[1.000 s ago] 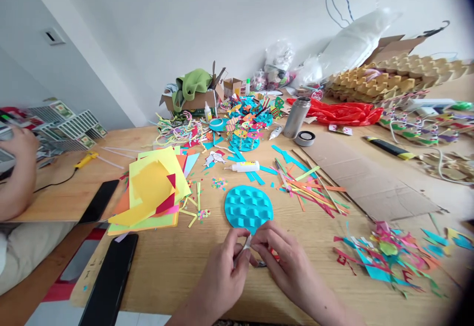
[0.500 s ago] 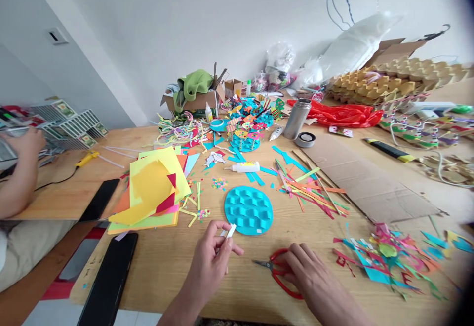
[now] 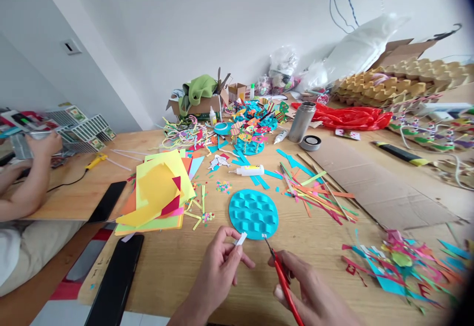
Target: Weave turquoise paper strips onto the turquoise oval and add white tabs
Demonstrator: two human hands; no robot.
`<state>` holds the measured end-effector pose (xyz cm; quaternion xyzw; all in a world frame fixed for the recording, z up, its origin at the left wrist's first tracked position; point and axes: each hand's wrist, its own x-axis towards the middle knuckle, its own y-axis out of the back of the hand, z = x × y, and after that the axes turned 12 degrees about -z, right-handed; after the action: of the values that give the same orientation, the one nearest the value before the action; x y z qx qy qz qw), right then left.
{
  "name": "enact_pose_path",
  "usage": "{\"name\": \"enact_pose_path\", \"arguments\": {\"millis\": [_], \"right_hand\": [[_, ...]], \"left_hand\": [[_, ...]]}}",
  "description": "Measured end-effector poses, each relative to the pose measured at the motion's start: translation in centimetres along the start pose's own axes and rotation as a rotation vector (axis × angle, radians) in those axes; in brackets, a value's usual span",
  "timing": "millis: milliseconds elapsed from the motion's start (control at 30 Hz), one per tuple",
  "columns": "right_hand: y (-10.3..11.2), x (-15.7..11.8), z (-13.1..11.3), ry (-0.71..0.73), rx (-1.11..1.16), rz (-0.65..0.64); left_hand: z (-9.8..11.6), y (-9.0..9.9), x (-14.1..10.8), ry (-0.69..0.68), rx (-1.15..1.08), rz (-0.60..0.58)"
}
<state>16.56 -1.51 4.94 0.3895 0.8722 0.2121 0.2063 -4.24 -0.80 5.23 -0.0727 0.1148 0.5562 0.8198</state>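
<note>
Long, red scissors [image 3: 282, 277] are slanting far and left, dark tips pointing at the near edge of the bumpy blue disc [image 3: 254, 212]. The right hand [image 3: 309, 289] is gripping them; the left hand [image 3: 224, 258] is pinching a white strip [image 3: 242, 239].

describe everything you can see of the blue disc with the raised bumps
The blue disc is turquoise, roughly round and looks like paper or card, with rows of raised, folded-looking bumps and a plain rim. It lies flat on the wooden table, bumps up. A small white piece sits at its near edge, where the tips of the red-handled scissors reach; whether they touch the disc, I can't tell.
</note>
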Motion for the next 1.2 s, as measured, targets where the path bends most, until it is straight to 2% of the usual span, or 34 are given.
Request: {"name": "enact_pose_path", "arguments": {"millis": [200,367,967,1200], "right_hand": [[-0.8,1.1,-0.4,-0.054,-0.021,-0.121],[-0.8,1.9,-0.5,-0.068,0.036,-0.169],[-1.3,2.2,0.3,-0.086,0.135,-0.170],[-1.3,2.2,0.4,-0.043,0.202,-0.166]], "left_hand": [[0.5,0.0,-0.3,-0.004,-0.020,-0.005],[0.3,-0.1,-0.1,-0.012,-0.033,-0.023],[-0.2,-0.1,0.0,-0.010,-0.021,-0.035],[-0.2,0.0,0.0,-0.002,-0.018,-0.038]]}}
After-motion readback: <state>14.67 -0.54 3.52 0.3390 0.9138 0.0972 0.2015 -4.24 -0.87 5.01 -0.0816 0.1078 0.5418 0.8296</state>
